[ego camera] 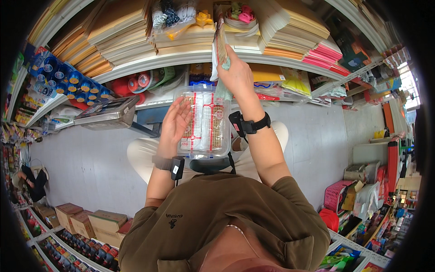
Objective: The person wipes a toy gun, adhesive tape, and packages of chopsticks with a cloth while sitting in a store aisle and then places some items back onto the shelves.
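My left hand [177,117] is open, palm turned up, over the left side of a clear plastic storage box [227,142] with blue latches. Inside the box lie plastic packets [206,122] of small tan pieces, with white and red printed bands. My right hand [239,74] is raised beyond the box, towards the shelf. It grips a pale green cloth [224,89], which hangs down over the box's far right corner. A thin packet [221,42], seen nearly edge-on, stands upright against the same fingers and appears held with the cloth.
Stacks of paper envelopes [125,30] fill the shelf ahead, above its white edge [163,64]. A metal scale [105,114] stands at left. Cardboard cartons [107,222] and bottles [90,248] are behind at left. A pink basket [336,195] sits at right. Another person [34,182] is at far left.
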`<control>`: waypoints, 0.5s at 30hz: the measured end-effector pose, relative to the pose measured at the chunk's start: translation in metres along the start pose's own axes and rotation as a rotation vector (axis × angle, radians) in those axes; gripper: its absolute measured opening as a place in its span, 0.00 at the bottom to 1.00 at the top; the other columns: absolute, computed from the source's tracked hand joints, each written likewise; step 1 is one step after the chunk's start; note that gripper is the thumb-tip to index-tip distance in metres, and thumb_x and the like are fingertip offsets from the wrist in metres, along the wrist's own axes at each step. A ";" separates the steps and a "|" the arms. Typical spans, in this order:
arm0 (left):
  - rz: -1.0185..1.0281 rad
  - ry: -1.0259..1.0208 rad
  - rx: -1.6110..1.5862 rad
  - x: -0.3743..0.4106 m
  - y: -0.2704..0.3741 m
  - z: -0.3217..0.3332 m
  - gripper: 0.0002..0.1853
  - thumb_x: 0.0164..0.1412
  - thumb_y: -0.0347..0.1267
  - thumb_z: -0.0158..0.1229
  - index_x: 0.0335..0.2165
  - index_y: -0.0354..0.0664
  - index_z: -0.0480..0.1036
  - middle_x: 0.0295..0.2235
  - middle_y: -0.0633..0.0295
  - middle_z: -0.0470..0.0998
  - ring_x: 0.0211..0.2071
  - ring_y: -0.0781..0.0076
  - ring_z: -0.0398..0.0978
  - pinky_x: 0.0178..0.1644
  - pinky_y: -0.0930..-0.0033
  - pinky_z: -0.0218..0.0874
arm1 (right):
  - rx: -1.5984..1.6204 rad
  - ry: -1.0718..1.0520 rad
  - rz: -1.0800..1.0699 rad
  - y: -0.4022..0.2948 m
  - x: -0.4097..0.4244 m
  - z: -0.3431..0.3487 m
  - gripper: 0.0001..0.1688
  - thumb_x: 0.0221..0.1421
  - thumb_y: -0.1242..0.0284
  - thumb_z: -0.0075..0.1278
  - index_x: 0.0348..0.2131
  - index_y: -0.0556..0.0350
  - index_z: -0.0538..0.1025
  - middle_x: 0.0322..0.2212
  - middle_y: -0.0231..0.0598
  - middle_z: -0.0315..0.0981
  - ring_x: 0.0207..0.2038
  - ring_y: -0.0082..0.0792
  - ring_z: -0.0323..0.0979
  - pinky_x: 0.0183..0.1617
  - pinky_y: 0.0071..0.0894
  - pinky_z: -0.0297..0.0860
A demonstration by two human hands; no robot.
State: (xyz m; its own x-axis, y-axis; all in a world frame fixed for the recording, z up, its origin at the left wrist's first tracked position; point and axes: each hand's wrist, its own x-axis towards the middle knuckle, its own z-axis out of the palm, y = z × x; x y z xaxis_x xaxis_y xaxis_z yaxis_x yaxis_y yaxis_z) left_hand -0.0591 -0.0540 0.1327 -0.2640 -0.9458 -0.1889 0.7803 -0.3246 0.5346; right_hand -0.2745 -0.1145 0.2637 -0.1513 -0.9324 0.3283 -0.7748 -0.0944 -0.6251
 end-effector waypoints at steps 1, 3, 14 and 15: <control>-0.001 0.005 0.000 0.001 0.000 -0.003 0.18 0.62 0.30 0.44 0.50 0.40 0.60 0.43 0.57 0.71 0.43 0.71 0.70 0.47 0.69 0.63 | -0.005 -0.005 0.008 0.000 0.003 0.001 0.37 0.44 0.64 0.48 0.55 0.48 0.62 0.30 0.60 0.72 0.36 0.57 0.70 0.41 0.47 0.66; -0.005 0.017 -0.001 0.000 -0.001 -0.008 0.17 0.62 0.30 0.44 0.50 0.40 0.60 0.43 0.57 0.71 0.43 0.71 0.70 0.47 0.69 0.63 | -0.029 -0.013 0.024 0.002 0.010 0.006 0.36 0.44 0.63 0.48 0.55 0.48 0.62 0.31 0.60 0.72 0.37 0.57 0.70 0.41 0.47 0.66; -0.045 0.284 0.215 0.007 -0.027 -0.054 0.18 0.59 0.29 0.46 0.49 0.41 0.61 0.41 0.59 0.71 0.40 0.74 0.70 0.44 0.71 0.63 | 0.287 0.175 -0.154 0.044 -0.004 0.017 0.34 0.47 0.56 0.54 0.50 0.51 0.66 0.39 0.51 0.72 0.42 0.51 0.70 0.45 0.38 0.66; -0.068 0.327 0.258 0.009 -0.036 -0.065 0.18 0.59 0.29 0.46 0.49 0.41 0.61 0.41 0.60 0.71 0.40 0.74 0.70 0.43 0.71 0.63 | 0.355 0.221 -0.192 0.050 -0.012 0.014 0.32 0.46 0.57 0.55 0.49 0.51 0.67 0.40 0.49 0.72 0.42 0.49 0.71 0.45 0.37 0.66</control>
State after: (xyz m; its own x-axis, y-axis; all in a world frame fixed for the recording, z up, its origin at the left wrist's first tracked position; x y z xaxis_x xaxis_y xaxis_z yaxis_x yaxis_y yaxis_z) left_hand -0.0529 -0.0507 0.0580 -0.0834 -0.8839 -0.4601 0.5885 -0.4163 0.6931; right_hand -0.3026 -0.1128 0.2180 -0.1829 -0.7932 0.5809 -0.5488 -0.4078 -0.7297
